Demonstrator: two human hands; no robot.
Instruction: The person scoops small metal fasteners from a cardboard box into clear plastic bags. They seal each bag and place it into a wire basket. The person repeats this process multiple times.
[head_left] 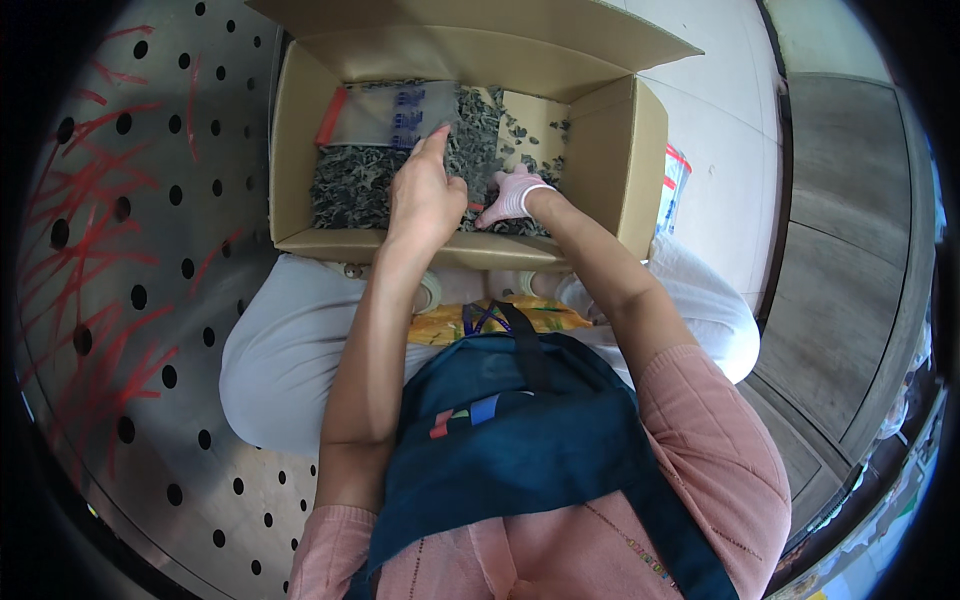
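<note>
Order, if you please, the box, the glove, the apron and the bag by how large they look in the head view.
Largest to smallest:
1. Box
2. Apron, though it sits nearer the camera, which enlarges it
3. Bag
4. Glove

1 cardboard box point(608, 140), upper middle, holding at least 1 clear bag point(370, 115) and too many dark flakes point(350, 190) to count. 2 hands point(426, 195), 1 glove point(514, 197). 1 apron point(520, 440).
</note>
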